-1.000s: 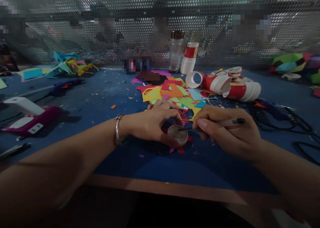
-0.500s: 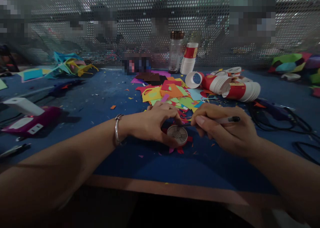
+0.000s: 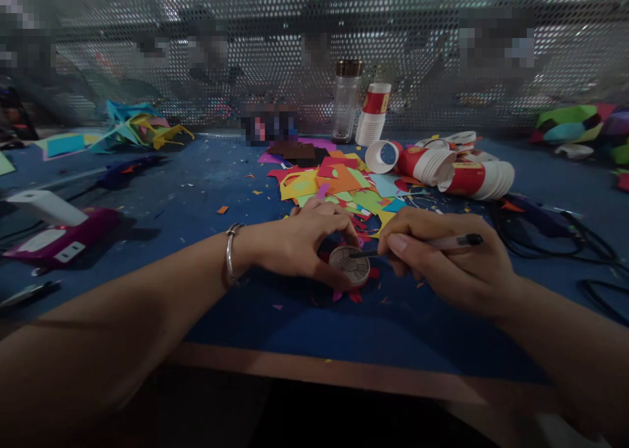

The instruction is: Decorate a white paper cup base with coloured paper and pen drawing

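Observation:
A round white disc [image 3: 349, 266], which looks like a paper cup's bottom, lies on the table with drawn lines across its face and red and pink pieces sticking out around its rim. My left hand [image 3: 314, 245] curves round its left side, thumb at the near edge and fingers at the far edge. In my right hand [image 3: 437, 255] is a pen [image 3: 457, 240], pinched between thumb and fingers, its tip at the disc's upper face. A silver bracelet circles my left wrist.
Coloured paper scraps [image 3: 339, 179] are heaped beyond my hands. Stacked paper cups [image 3: 472, 178] lie at the right, near black cables [image 3: 545, 251]. A glass bottle [image 3: 346, 101] stands at the back by a perforated screen. At the left sits a purple power strip [image 3: 63, 238].
My right hand and the pen have shifted slightly right, and more of the pen's tip shows over the disc. My left hand keeps its hold on the disc.

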Demonstrator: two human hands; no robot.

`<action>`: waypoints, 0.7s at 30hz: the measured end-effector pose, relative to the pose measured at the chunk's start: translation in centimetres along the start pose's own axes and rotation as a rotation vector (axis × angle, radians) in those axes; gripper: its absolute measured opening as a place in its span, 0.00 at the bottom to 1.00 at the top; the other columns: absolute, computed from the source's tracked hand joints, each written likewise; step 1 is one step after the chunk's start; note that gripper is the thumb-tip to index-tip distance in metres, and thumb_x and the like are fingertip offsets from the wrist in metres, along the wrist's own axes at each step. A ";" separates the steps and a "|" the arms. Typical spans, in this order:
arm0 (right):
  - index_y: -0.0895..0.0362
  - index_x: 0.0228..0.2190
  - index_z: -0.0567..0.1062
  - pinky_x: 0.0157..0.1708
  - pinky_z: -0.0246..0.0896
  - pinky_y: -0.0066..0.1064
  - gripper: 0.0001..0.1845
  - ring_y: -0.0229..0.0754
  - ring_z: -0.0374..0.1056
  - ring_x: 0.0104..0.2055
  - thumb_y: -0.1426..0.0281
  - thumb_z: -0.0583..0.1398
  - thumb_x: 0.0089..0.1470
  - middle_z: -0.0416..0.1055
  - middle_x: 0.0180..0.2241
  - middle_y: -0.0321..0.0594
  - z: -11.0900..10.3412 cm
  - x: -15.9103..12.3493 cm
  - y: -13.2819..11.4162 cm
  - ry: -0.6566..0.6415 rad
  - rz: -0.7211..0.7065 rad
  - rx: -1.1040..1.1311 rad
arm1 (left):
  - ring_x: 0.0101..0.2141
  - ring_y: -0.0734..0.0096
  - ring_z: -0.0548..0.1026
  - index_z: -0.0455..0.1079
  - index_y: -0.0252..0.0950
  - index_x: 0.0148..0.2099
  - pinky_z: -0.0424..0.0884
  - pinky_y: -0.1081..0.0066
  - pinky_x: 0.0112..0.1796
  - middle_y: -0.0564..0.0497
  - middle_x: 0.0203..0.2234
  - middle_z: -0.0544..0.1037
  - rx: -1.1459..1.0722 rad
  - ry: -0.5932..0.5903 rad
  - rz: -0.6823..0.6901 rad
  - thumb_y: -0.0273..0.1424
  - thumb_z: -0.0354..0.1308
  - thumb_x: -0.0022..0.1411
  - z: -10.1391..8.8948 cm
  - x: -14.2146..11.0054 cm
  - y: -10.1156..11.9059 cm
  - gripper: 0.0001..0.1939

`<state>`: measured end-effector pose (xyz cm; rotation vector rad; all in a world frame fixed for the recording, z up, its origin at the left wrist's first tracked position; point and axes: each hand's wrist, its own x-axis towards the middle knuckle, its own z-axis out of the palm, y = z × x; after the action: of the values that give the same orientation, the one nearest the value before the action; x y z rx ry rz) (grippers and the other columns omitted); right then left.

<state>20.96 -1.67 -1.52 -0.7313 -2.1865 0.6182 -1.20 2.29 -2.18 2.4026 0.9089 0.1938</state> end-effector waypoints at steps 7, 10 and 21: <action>0.55 0.28 0.71 0.17 0.54 0.27 0.11 0.33 0.59 0.18 0.77 0.55 0.61 0.67 0.20 0.31 0.0 -0.1 0.2 -0.004 0.011 -0.023 | 0.57 0.53 0.63 0.71 0.44 0.47 0.49 0.46 0.64 0.48 0.49 0.71 0.007 -0.009 0.013 0.46 0.70 0.53 0.0 0.1 0.0 0.23; 0.54 0.27 0.70 0.18 0.55 0.27 0.12 0.32 0.59 0.18 0.76 0.54 0.62 0.67 0.20 0.31 0.0 -0.2 0.4 -0.004 0.002 -0.049 | 0.57 0.52 0.62 0.71 0.43 0.48 0.54 0.48 0.61 0.47 0.51 0.70 0.013 -0.008 0.010 0.47 0.70 0.53 0.0 0.1 -0.1 0.25; 0.57 0.29 0.71 0.21 0.57 0.26 0.12 0.31 0.60 0.19 0.74 0.53 0.64 0.68 0.20 0.32 0.0 -0.1 0.7 -0.007 -0.025 -0.131 | 0.55 0.53 0.63 0.70 0.41 0.49 0.59 0.53 0.57 0.46 0.49 0.70 0.038 -0.010 0.034 0.45 0.70 0.53 0.0 0.1 0.0 0.25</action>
<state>21.23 -1.20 -1.95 -0.7688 -2.2552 0.4689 -1.16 2.35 -2.15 2.4530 0.8749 0.1794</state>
